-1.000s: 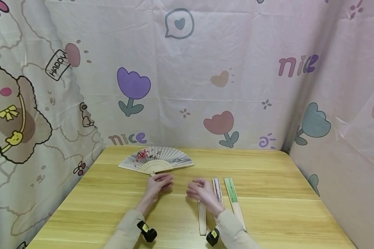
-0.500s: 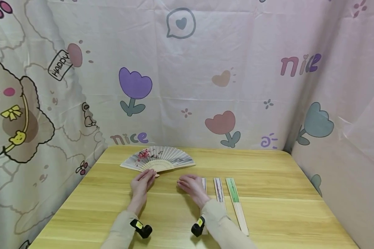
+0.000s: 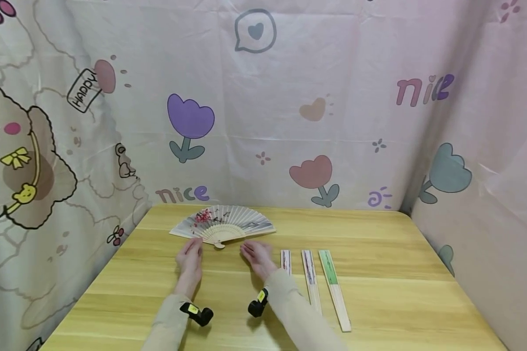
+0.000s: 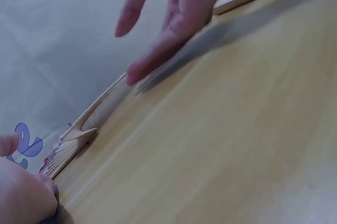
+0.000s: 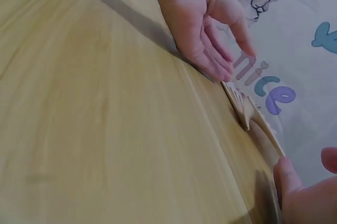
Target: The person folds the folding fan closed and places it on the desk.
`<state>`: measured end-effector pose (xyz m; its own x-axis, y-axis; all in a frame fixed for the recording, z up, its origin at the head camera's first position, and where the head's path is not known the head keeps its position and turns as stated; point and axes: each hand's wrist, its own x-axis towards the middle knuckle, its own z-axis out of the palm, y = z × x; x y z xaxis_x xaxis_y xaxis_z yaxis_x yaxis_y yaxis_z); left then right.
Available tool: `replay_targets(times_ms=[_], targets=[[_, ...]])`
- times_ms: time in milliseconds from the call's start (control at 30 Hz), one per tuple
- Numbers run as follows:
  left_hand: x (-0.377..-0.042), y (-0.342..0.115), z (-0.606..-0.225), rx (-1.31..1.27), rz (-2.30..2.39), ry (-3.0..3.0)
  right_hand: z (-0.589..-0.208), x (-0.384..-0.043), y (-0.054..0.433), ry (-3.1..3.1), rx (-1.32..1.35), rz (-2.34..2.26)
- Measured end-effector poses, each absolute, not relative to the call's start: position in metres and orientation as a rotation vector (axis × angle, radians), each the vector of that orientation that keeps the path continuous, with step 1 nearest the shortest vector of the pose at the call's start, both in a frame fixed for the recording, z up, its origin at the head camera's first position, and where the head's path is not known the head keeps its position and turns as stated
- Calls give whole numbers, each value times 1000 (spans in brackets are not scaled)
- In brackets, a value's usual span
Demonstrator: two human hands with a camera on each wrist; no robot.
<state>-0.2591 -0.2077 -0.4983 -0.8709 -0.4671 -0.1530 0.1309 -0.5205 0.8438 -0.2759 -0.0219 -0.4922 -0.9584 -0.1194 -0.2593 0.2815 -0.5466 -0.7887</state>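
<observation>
A spread folding fan (image 3: 225,231), pale with red blossoms and bare ribs, lies at the back left of the table. My left hand (image 3: 189,262) is at its lower left edge, thumb apart from the fingers. The right hand (image 3: 259,259) is just below the fan's right edge, its thumb also apart from the fingers. In both wrist views the fingertips are close to the fan's outer edges; whether they touch is hard to tell. The fan's pivot end (image 5: 247,119) shows between the hands. Neither hand holds anything.
Right of my hands lie three folded fans: a white one (image 3: 286,258) partly covered by the right sleeve, a patterned one (image 3: 309,273), and a green one (image 3: 329,270). They lie on the wooden table (image 3: 399,292). A printed curtain (image 3: 263,97) surrounds the back and sides.
Both hands have moved left, the right one further, away from the folded fans and up towards the spread fan's edge. The left hand has come off the pivot area. The fans lie as before.
</observation>
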Motion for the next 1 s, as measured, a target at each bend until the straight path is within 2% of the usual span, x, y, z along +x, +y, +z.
replay_targets(times_ms=[200,800,867,900,1000], targets=[[-261,-213,-496,546,-2514,-1257,-495,-282,-38,1277,371,-2606],[-265,-211,-492,618,-2550,-1161,-489,-298,-65,1022,470,-2615],[-266,-211,-493,613,-2552,-1159,-502,-310,-68,1010,453,-2600],[-267,-211,-493,613,-2555,-1157,-533,-333,-74,1007,438,-2608],[-266,-212,-493,609,-2565,-1146,-535,-337,-76,1065,451,-2598]])
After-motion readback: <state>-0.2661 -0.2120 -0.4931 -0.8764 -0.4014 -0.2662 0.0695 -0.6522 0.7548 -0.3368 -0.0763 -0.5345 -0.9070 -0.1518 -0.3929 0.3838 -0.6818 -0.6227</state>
